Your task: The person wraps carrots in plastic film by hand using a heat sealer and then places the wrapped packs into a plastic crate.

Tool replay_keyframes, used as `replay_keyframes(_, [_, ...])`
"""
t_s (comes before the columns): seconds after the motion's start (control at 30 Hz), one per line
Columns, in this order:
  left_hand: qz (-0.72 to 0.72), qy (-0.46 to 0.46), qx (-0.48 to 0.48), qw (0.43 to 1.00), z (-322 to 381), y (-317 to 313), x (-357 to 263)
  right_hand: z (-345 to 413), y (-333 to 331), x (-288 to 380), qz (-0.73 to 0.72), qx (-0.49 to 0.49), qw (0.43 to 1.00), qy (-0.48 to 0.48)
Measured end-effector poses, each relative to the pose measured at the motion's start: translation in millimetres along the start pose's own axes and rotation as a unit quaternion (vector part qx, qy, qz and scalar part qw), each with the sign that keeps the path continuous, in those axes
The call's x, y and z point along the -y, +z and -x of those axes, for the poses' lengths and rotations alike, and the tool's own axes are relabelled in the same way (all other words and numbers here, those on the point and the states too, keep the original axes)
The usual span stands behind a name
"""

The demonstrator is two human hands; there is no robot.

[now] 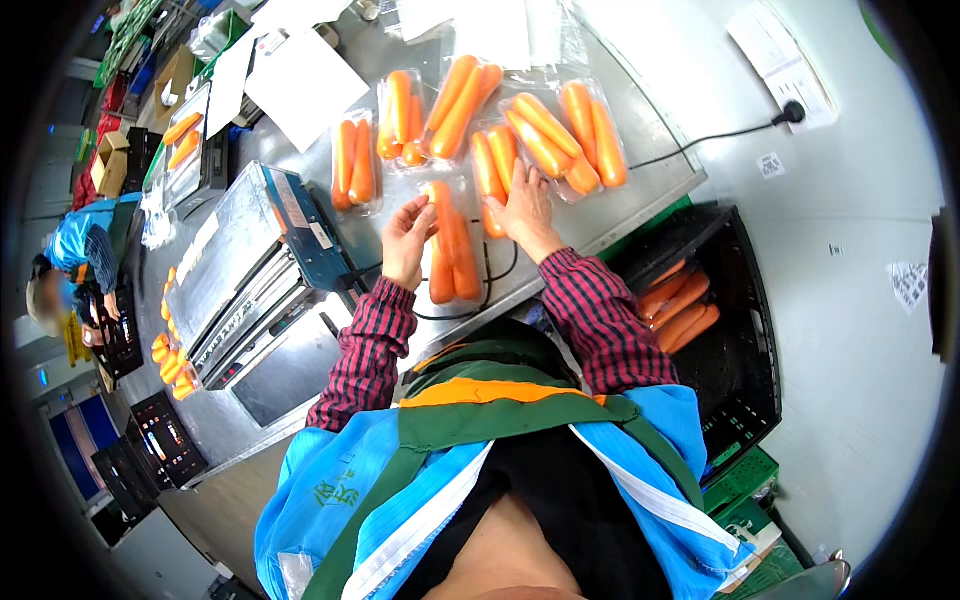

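Note:
Directly before me, a clear-wrapped pack of carrots (454, 259) lies at the near side of a metal table. My left hand (406, 238) is at its upper left edge, thumb and forefinger bent close together. Whether they pinch the film cannot be made out. A second wrapped pack of carrots (489, 171) lies just beyond, to the right. My right hand (527, 211) spans its near part, thumb on the left and fingers on the right. Several more packs lie behind in a loose row, among them a left pack (352, 161) and a right pack (596, 135).
A metal-topped wrapping machine (232, 255) stands left on the table (360, 97). White paper sheets (307, 86) lie at the back. A black crate (739, 300) with wrapped carrots (679, 304) is at my right. A cable (705, 141) runs to the wall. Another person (82, 247) works far left.

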State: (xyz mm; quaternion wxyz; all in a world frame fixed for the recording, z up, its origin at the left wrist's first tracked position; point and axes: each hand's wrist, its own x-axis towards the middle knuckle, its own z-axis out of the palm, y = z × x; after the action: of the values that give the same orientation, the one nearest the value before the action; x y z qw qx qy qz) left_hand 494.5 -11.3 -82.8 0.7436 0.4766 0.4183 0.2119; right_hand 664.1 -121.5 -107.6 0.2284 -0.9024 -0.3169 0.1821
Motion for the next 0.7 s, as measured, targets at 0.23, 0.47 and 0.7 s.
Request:
replay_keyframes(0.23, [-0.093,0.108,0.004,0.990,-74.7,6.1,-12.4,-15.4,12.0,30.8,0.033,0.032,0.996,0.076])
replay_keyframes(0.47, [-0.224,0.179,-0.028,0.958,-107.5,21.7,2.6,-11.6,-17.9,-7.0,-0.420,0.171,0.884,0.116])
replay_keyframes(0.7, [-0.514,0.365,-0.042,0.775,-116.3,19.8,7.3,108.6,-120.0,-15.4,-0.632,0.167,0.753,0.075])
